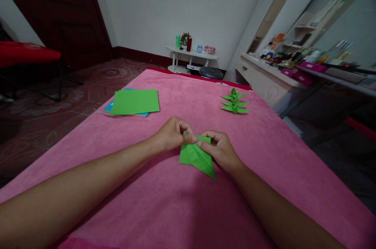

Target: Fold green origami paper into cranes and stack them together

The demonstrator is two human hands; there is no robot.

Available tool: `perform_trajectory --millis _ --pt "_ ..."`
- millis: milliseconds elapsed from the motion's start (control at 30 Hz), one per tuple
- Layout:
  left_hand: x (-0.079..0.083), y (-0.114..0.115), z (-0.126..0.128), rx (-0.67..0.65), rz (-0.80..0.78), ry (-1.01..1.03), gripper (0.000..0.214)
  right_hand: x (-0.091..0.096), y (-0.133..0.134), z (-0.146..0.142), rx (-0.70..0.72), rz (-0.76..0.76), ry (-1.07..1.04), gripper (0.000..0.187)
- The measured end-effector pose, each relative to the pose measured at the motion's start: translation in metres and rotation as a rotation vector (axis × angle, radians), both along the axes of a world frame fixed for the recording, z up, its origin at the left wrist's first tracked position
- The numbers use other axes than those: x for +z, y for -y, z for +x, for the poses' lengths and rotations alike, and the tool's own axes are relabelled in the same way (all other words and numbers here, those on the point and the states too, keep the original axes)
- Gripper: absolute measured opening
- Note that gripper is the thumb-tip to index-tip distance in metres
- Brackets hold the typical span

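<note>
A partly folded piece of green paper point(196, 156) is held between my two hands above the pink cloth. My left hand point(175, 134) pinches its upper left edge, thumb on top. On the right side of the paper, my right hand point(219, 148) grips with its thumb pressed on the face, close to the left thumb. One pointed flap of the paper hangs down toward the lower right, and creases cross its surface. The fingers behind the sheet are mostly hidden.
A stack of green paper point(135, 101), with blue sheets below, lies at the left of the pink cloth point(176, 206). Several folded green paper pieces point(234, 102) stand in a row at the right. Beyond the far edge is a white shelf table point(192, 53); a cluttered counter point(273, 69) is at right.
</note>
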State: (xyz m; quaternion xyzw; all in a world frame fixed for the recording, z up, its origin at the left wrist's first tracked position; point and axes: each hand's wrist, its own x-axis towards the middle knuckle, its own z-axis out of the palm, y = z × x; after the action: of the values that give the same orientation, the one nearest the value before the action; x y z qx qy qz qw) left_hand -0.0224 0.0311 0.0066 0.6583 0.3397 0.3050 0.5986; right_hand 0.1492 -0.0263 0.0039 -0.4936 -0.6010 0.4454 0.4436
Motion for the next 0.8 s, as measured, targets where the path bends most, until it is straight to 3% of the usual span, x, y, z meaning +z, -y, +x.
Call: perform_trajectory --millis 133,267,400,533,667,800 --pt "-0.0031 -0.0054 -0.0015 -0.072 -0.018 -0.007 0.023 0.0031 0.0003 0.0008 -0.047 0.083 0.058 0.015" --pt "-0.003 -0.005 -0.0004 -0.012 -0.036 0.007 0.03 0.0043 -0.0001 -0.0001 -0.04 0.131 0.082 0.017" --pt "-0.0008 -0.0015 0.0026 0.062 -0.061 0.046 0.04 0.0009 -0.001 -0.0013 -0.066 0.056 0.015 0.019" --pt "0.002 -0.0012 0.0021 0.042 -0.074 0.045 0.044 0.0001 -0.0001 -0.0012 -0.097 -0.044 -0.093 0.022" --pt "-0.0011 -0.0045 -0.0001 -0.014 -0.046 0.047 0.049 0.0011 0.001 -0.0008 -0.104 -0.05 -0.103 0.022" --pt "-0.0025 -0.008 -0.0027 0.035 -0.029 0.058 0.061 0.0006 0.0004 0.0003 -0.145 -0.041 -0.137 0.022"
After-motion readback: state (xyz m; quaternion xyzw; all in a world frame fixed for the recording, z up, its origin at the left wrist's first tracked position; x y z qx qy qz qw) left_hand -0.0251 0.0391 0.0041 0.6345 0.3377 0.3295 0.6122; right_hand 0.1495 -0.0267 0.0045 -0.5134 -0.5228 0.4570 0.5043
